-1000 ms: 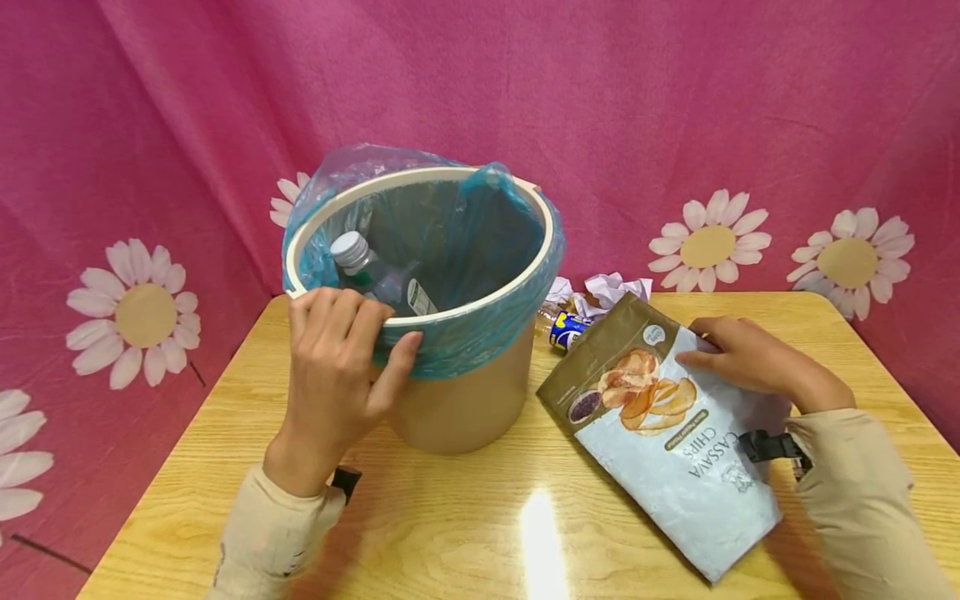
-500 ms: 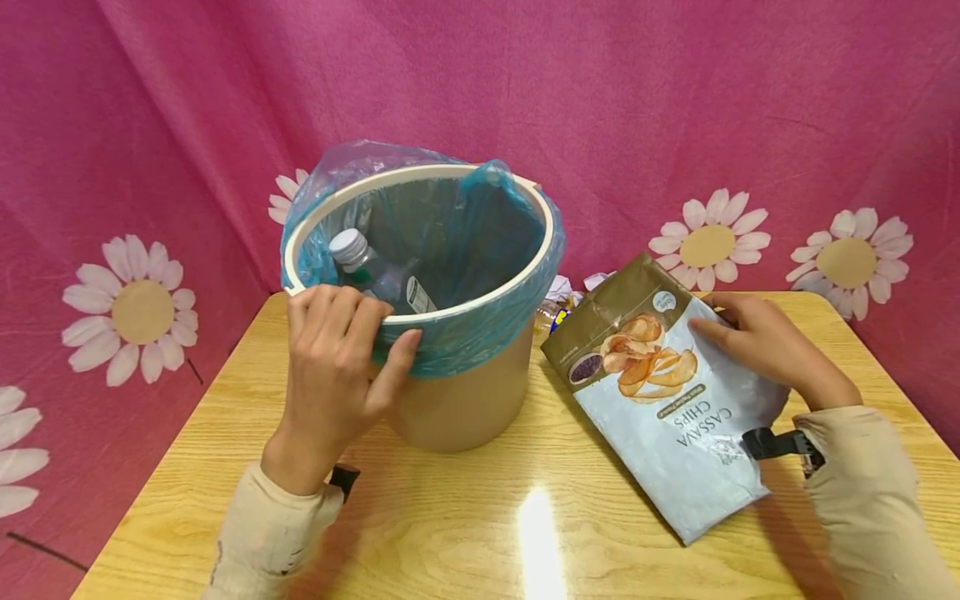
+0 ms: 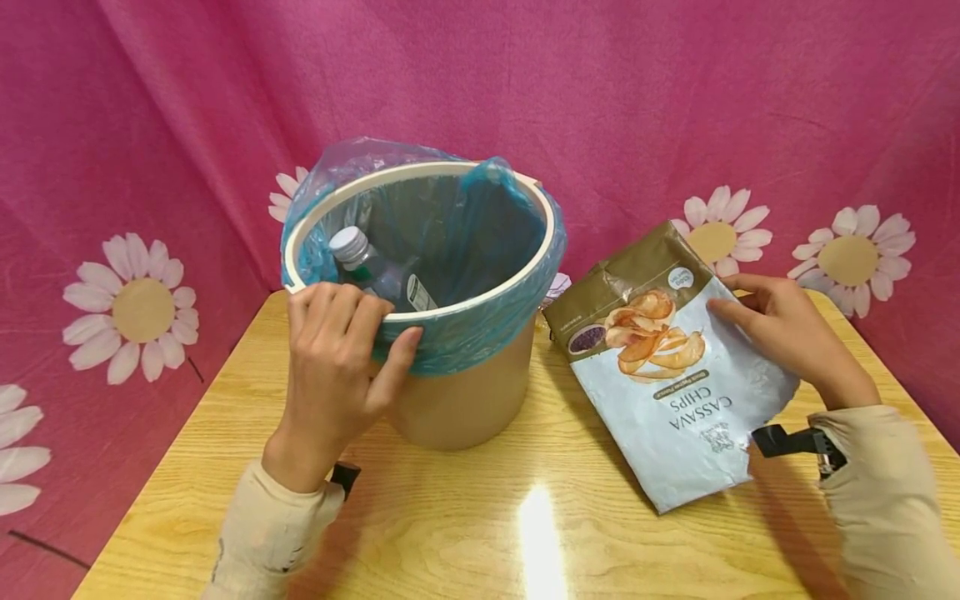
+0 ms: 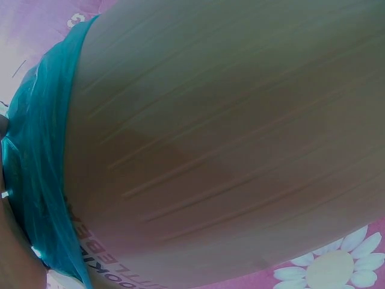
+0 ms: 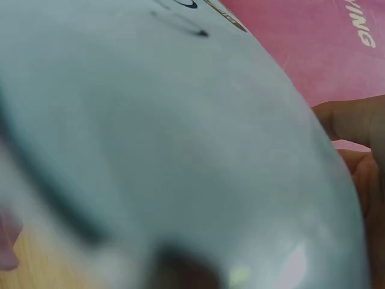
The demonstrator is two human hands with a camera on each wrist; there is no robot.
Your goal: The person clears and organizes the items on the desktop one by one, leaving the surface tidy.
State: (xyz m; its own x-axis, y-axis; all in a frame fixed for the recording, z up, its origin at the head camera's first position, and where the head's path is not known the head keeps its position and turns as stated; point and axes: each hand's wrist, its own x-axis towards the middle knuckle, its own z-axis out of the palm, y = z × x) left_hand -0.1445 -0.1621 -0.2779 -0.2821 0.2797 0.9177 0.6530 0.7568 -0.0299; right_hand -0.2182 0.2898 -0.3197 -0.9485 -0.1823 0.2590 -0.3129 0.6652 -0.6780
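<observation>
My left hand [image 3: 333,362] grips the near left rim of a beige trash bin [image 3: 465,408], fingers over the edge and thumb outside. A blue plastic bag [image 3: 480,346] lines the bin and folds over its white rim. Inside lies a clear bottle [image 3: 367,262] with a white cap, leaning left. My right hand [image 3: 787,329] pinches the right edge of a cassava chips bag [image 3: 667,400], brown at the top and pale blue below, tilted up right of the bin. In the right wrist view the bag's pale surface [image 5: 180,132] fills most of the picture, the fingers at its edge.
Behind the chips bag, crumpled paper [image 3: 557,287] shows beside the bin, mostly hidden. Everything stands on a wooden table [image 3: 450,525]. A pink cloth [image 3: 600,100] printed with white daisies hangs close behind and at both sides.
My right hand has raised the chips bag and shifted it away from me, now covering the blue-labelled item and most of the paper. My left hand stays on the rim.
</observation>
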